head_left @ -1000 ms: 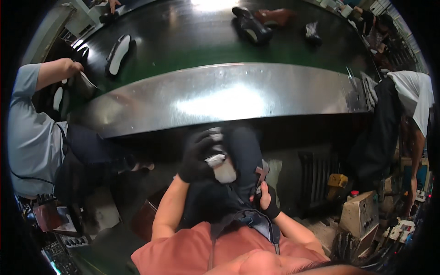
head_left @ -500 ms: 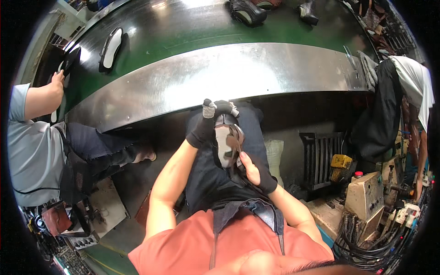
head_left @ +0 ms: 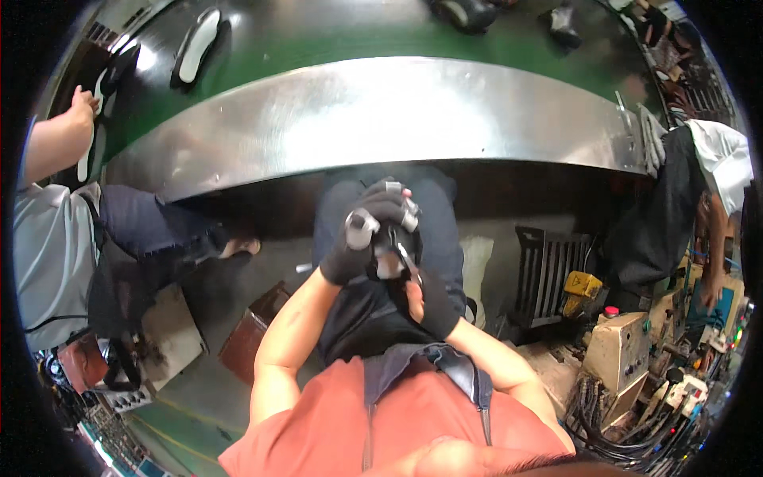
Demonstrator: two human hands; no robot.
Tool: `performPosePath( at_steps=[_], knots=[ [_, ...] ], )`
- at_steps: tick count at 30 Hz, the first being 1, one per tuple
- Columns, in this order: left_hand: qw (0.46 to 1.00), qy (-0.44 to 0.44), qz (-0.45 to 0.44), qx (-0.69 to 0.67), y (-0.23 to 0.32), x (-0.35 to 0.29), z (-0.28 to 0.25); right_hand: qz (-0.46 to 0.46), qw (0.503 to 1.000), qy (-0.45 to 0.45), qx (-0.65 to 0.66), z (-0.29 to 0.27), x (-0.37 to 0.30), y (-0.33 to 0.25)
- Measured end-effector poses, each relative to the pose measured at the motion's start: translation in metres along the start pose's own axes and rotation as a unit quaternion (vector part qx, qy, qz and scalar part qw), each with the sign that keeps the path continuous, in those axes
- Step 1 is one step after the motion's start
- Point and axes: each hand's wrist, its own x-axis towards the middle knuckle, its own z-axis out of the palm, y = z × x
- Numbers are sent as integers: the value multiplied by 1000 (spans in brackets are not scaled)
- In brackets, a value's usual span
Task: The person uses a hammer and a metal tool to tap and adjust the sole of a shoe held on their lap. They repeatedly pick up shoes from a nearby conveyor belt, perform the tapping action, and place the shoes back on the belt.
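Observation:
Over my lap I hold a dark shoe point(head_left: 389, 265) with a pale patch showing on the side toward me. My left hand point(head_left: 372, 225), in a dark glove with light wrapping on the fingertips, is closed over the shoe's far part and hides much of it. My right hand point(head_left: 429, 303), also in a dark glove with a bare thumb, grips the shoe's near right edge. Its fingers are partly hidden, and I cannot make out whether a small tool is also in it.
Beyond my knees runs a metal ledge point(head_left: 334, 119) along a green belt point(head_left: 318, 63). On the belt lie a pale-soled shoe point(head_left: 196, 48) and dark shoes point(head_left: 469, 13). Co-workers are at far left and right. Right: a black slatted crate point(head_left: 548, 274), yellow pedal point(head_left: 582, 292) and control box point(head_left: 618, 343).
My left hand has come nearer and now covers more of the shoe, which looks tilted, showing less of its pale patch. My right hand has shifted slightly nearer. The view has moved a little.

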Motion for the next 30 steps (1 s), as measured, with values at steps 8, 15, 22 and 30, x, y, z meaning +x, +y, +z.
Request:
performPosePath(
  at_steps=[8,15,22,30],
  knots=[
    [970,126,-191,-88,26,-109,54,-178,962,-135,-158,-22,-91,42],
    [983,143,-107,-31,2,-113,60,-189,965,-133,-124,-16,-95,69],
    [778,168,-404,-451,-20,-87,26,55,990,-129,24,-64,-15,-47],
    [910,129,-355,172,-59,-84,54,291,910,-48,293,-72,39,26]
  ],
)
